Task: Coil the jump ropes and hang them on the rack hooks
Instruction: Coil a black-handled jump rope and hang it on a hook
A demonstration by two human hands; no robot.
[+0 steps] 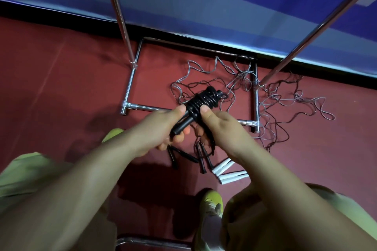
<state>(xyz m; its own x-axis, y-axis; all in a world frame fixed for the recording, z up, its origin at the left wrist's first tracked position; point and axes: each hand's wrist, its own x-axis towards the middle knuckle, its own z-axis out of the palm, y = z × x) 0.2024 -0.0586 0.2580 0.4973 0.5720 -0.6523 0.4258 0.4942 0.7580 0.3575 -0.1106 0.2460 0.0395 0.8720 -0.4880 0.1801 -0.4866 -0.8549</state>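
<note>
- The coiled black jump rope (pixel 201 101) sits between both hands, held above the red floor (pixel 61 79) in front of the chrome rack base (pixel 130 79).
- The left hand (pixel 161 128) grips the black handles (pixel 181 124) low down, thumb laid along the windings; the right hand (pixel 222 126) pinches the wound cord with thumb on top and fingers curled beneath.
- The bundle looks light and compact. Its thin cord is probably springy plastic-coated cable, so the turns are likely to loosen if the pinch relaxes.
- The best hold seems to be across the windings where they cross the handles: the rigid handles give a firm core, while the glossy cord alone may slip.
- A small loop (pixel 223 94) stands out at the far end of the bundle; it may serve for hooking, though blur hides whether it is tied off.
- Loose ropes (pixel 273 96) lie tangled on the floor around the rack's right upright (pixel 318 28), soft and apt to snag one another.
- More black handles (pixel 183 155) and white handles (pixel 228 171) lie on the floor below the hands.
- No hooks are in view.
</note>
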